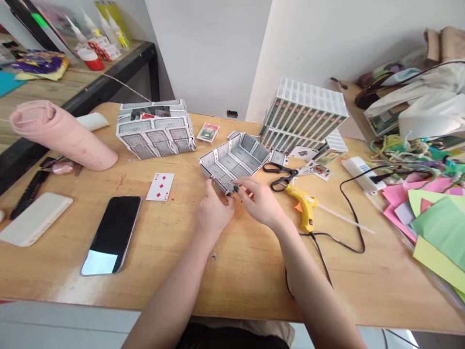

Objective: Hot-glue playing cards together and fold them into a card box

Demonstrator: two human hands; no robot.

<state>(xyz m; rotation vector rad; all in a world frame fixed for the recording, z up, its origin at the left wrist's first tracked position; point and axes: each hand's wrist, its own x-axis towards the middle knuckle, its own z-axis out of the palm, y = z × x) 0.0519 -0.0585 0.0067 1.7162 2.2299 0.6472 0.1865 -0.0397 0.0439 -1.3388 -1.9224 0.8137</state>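
Left hand (215, 208), right hand (260, 199) pinch tray (237, 163) at near rim; fingertip contact partly hidden, perhaps light. Best press evenly, keep corner square, walls unbent.

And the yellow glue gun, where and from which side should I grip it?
Best by the handle, I would say, with the right hand, once free of the card tray, coming from the near right. The glue gun lies with its handle toward you and its orange trigger on the left, where a hand could wrap round. Avoid the glue stick jutting from its rear.
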